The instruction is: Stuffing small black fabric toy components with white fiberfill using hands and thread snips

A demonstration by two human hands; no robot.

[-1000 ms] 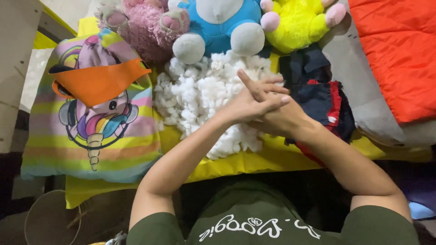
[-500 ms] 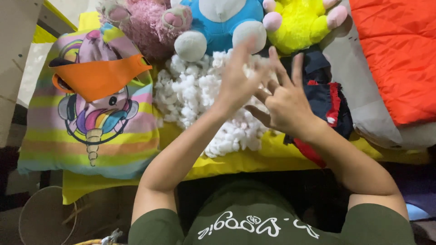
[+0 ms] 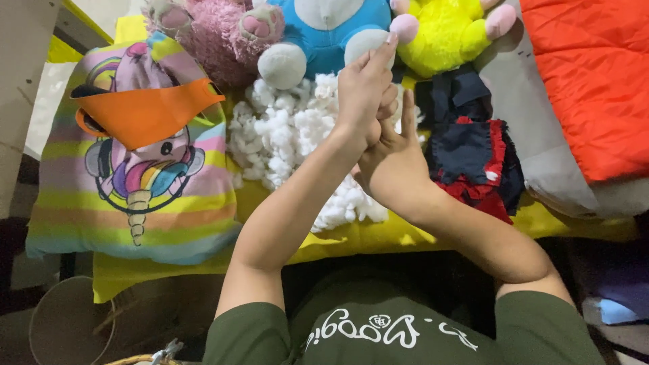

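Under my raised hands, on the yellow cloth point(image 3: 378, 238), lies the heap of white stuffing point(image 3: 297, 142), with the striped unicorn pillow point(image 3: 135, 182) to its left. My left hand point(image 3: 364, 91) and right hand point(image 3: 392, 165) press together above the fluff, fingers straight and closed, pinching nothing, not touching it.
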